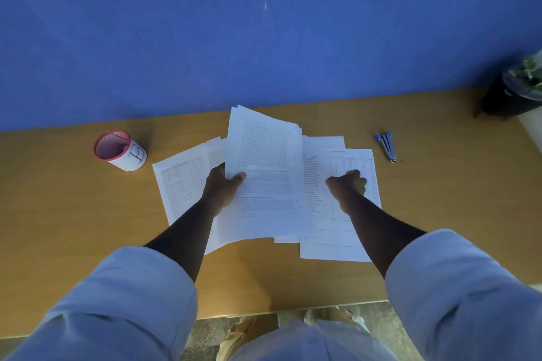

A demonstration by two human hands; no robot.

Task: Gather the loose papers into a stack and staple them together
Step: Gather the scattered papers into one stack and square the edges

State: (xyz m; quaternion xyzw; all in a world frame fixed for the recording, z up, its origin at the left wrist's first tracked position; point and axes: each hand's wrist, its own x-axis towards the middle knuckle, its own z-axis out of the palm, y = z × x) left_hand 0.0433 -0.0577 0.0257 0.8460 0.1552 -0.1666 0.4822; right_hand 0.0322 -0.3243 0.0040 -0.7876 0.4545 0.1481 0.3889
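Note:
A bundle of several printed sheets (265,173) is raised off the wooden desk, and my left hand (221,186) grips its left edge with the thumb on top. A loose sheet with a table (337,231) lies flat to the right. My right hand (347,184) rests on it with the fingers curled; whether it pinches the sheet is unclear. Another loose sheet (179,182) lies to the left, partly under the bundle and my left forearm. A blue stapler (387,145) lies on the desk at the right, apart from both hands.
A red-rimmed mesh pen cup (121,149) with a white label stands at the left of the desk (73,214). A dark pot with a plant (516,88) sits at the far right corner. A blue partition wall (264,23) rises behind the desk.

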